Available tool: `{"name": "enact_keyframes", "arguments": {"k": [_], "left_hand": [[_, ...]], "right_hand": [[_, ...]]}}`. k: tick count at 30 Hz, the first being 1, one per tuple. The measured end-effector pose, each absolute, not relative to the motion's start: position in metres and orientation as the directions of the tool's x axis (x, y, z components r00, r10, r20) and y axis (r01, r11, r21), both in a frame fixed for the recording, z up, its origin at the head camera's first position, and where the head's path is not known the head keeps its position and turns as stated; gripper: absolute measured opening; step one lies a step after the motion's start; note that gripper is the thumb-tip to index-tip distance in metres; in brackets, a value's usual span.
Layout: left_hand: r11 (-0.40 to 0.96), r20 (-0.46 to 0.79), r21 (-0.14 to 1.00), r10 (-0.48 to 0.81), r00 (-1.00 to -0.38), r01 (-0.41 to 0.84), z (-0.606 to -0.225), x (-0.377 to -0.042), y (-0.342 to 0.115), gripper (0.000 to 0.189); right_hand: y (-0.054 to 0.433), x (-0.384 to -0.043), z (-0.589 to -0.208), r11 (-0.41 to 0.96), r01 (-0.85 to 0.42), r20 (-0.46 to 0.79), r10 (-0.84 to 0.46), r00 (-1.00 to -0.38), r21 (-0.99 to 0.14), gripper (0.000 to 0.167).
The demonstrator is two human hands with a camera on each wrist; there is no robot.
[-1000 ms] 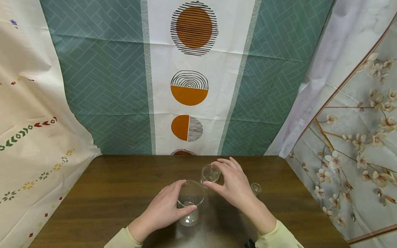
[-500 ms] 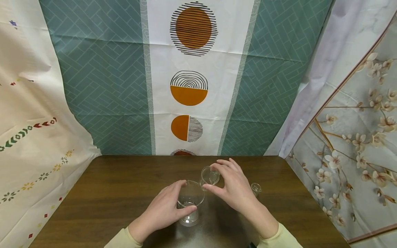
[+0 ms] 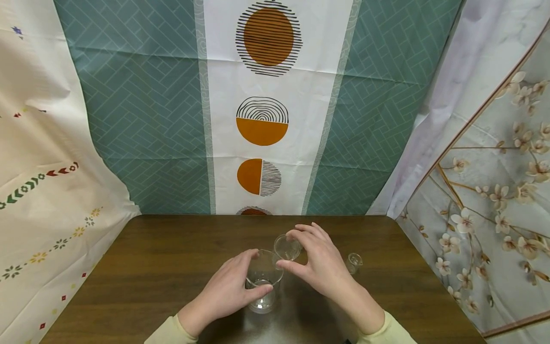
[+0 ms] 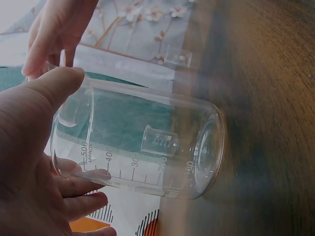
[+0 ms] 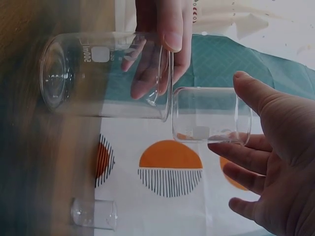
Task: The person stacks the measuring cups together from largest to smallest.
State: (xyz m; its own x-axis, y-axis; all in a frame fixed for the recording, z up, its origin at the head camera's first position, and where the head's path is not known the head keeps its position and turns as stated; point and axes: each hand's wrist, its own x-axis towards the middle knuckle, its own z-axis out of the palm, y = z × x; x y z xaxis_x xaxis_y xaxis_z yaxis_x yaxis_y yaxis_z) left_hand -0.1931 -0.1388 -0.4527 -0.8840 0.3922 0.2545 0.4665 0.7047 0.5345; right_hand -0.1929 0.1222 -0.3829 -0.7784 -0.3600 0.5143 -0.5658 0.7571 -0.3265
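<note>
My left hand (image 3: 229, 286) grips a large clear glass beaker (image 3: 263, 302) near its rim, thumb on one side and fingers on the other. The beaker stands upright on the table, and the left wrist view shows its volume marks. My right hand (image 3: 320, 263) holds a smaller glass beaker (image 5: 211, 115) near its rim, between thumb and fingers. This smaller beaker is upright in the air, its base about level with the large beaker's rim. Whether the two glasses touch cannot be told.
A small beaker (image 3: 354, 262) stands on the brown wooden table (image 3: 163, 267), right of my right hand. Another beaker (image 5: 96, 214) stands farther back in the right wrist view. Patterned cloths (image 3: 365, 119) hang behind the table and at both sides.
My right hand has moved slightly left and nearer to me with the smaller beaker, toward the large beaker's rim. The left hand and the large beaker have stayed in place.
</note>
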Motion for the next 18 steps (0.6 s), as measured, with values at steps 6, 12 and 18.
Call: {"name": "enact_keyframes", "arguments": {"k": [6,12,18], "left_hand": [[0.703,0.255,0.538,0.39,-0.885,0.465,-0.4512,-0.1916,-0.1382,0.094],[0.69,0.273,0.544,0.391,-0.879,0.477,-0.449,-0.1898,-0.1379,0.093],[0.688,0.275,0.546,0.391,-0.878,0.477,-0.4488,-0.1893,-0.1382,0.094]], "right_hand": [[0.1196,-0.1901,-0.3843,0.751,-0.568,0.51,-0.362,-0.781,-0.337,0.061],[0.1176,-0.1894,-0.3846,0.744,-0.583,0.514,-0.378,-0.77,-0.327,0.061],[0.1145,-0.1877,-0.3833,0.735,-0.591,0.502,-0.393,-0.771,-0.333,0.061]]}}
